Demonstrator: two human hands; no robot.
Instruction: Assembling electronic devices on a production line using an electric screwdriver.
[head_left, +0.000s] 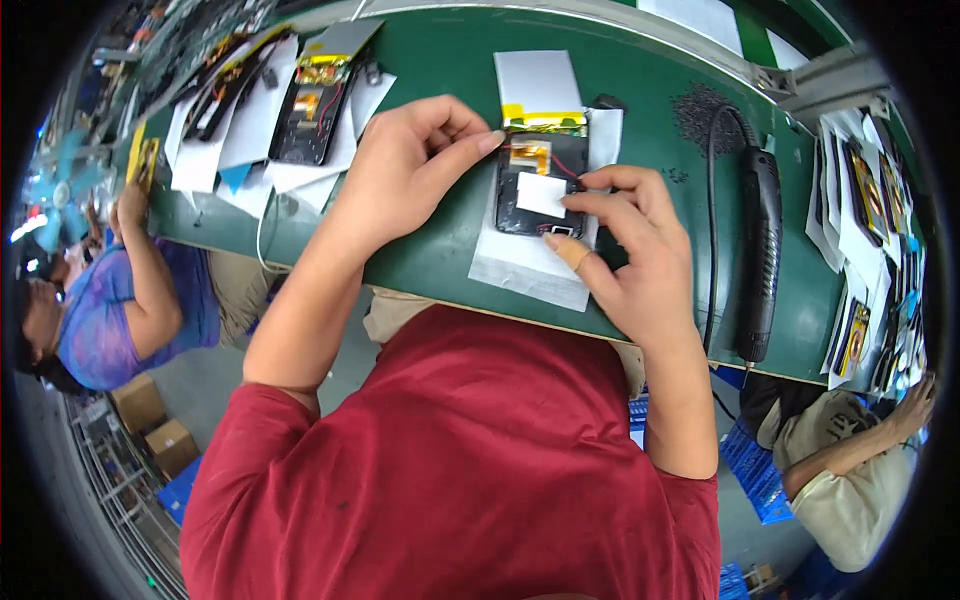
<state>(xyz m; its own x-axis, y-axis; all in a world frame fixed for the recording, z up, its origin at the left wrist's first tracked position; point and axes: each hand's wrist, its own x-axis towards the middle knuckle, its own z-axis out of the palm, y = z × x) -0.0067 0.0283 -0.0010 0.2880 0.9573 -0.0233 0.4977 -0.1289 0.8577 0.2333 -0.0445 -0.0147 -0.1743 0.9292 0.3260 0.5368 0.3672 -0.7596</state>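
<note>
An opened handheld electronic device lies in front of me, its black housing showing an orange flex cable, a thin red wire and a white square pad. A light grey panel with yellow tape along its lower edge extends from its far end. My left hand is closed in a pinch at the housing's upper left corner; whatever sits between the fingertips is too small to make out. My right hand grips the housing around its lower right corner, thumb at the near edge and fingers by the pad and right side. Tape wraps the right thumb.
White paper lies under the device on the green table. To the right are a black electric screwdriver with its cord and a pile of small black screws. Similar opened devices sit left. Co-workers sit on both sides.
</note>
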